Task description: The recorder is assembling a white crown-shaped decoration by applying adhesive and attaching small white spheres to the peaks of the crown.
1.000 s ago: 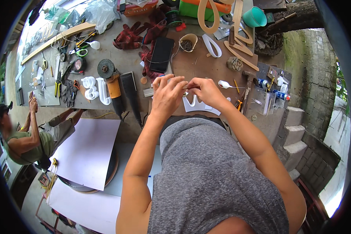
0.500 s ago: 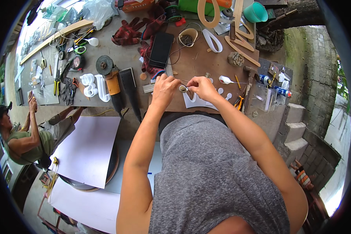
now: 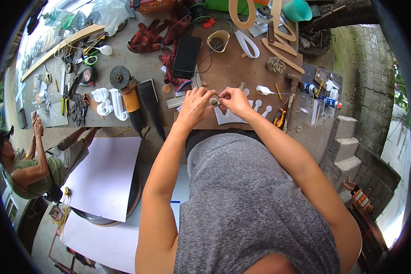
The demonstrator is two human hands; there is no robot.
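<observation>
My left hand [image 3: 197, 108] and my right hand [image 3: 235, 101] meet over the near edge of the brown board. Closed fingers of the left hold a small round object [image 3: 214, 102] with a pale rim and a darker middle; its kind is too small to tell. The right fingertips pinch right beside it, and whatever they grip is hidden. Below them lies a white sheet [image 3: 230, 119] with a curved cut. To its right are small white round-ended strips [image 3: 267, 111]. A white squeeze bottle [image 3: 263, 90] with a thin nozzle lies just beyond.
An angle grinder [image 3: 129, 93], white letter shapes [image 3: 106, 103] and a black phone [image 3: 187, 56] lie left of my hands. Farther off are a cup [image 3: 218, 41] and red-black gloves [image 3: 146, 39]. Pliers [image 3: 280, 118] and a hammer [image 3: 293, 98] lie right. Another person [image 3: 36, 166] stands left.
Both hands stay together with the small round object, fingers shifting slightly. More of the white round-ended strips shows beside the right wrist. The whole view has shifted a little.
</observation>
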